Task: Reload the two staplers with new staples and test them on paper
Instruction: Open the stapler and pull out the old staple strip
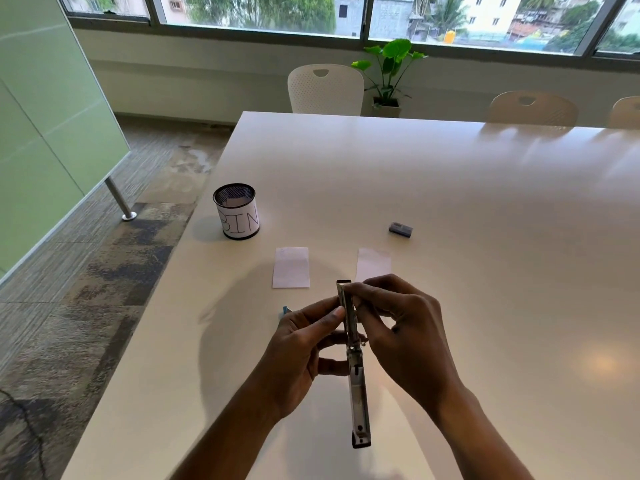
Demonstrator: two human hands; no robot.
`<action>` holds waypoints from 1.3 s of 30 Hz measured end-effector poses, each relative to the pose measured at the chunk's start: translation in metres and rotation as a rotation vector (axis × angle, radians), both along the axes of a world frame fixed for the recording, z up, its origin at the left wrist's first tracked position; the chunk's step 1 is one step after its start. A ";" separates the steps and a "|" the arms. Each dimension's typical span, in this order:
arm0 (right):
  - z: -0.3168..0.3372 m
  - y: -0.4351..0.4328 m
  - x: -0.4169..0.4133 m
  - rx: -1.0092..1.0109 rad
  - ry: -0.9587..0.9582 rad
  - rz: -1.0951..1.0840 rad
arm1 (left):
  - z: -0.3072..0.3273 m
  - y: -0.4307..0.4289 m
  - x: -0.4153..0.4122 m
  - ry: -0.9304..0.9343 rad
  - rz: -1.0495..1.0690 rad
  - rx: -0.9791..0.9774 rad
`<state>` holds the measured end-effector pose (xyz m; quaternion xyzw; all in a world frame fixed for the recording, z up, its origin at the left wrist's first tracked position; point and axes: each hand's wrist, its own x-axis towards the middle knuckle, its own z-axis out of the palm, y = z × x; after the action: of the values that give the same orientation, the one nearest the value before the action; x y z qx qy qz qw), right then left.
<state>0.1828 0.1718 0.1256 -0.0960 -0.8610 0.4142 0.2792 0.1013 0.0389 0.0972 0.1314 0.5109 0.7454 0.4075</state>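
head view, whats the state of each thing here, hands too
stapler, swung open, held above the table
left hand, holds the stapler from the left
right hand, pinches the stapler's far end
mesh bin, upright on table
left paper slip, flat on table
right paper slip, flat, near edge hidden by right hand
staple box, lying on table, untouched

White table [450,188], chairs [325,88] beyond, potted plant [389,71] under daylit windows [263,10], patterned carpet [104,271].

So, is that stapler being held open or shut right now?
Open. The silver metal stapler is swung out into one long straight strip, pinched between the left hand and right hand. Whether it is loaded, cannot tell.
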 end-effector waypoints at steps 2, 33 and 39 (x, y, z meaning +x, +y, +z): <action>0.003 0.001 -0.001 0.040 -0.026 0.009 | 0.000 0.000 0.000 -0.002 0.001 -0.003; 0.017 0.010 0.001 -0.031 -0.231 0.012 | -0.001 0.001 -0.004 -0.074 0.014 0.013; 0.018 0.012 -0.002 0.036 -0.246 0.061 | -0.002 0.003 -0.003 -0.080 -0.003 0.012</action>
<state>0.1806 0.1835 0.1438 -0.1150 -0.8984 0.3923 0.1606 0.0983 0.0417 0.0950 0.1048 0.4897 0.7523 0.4280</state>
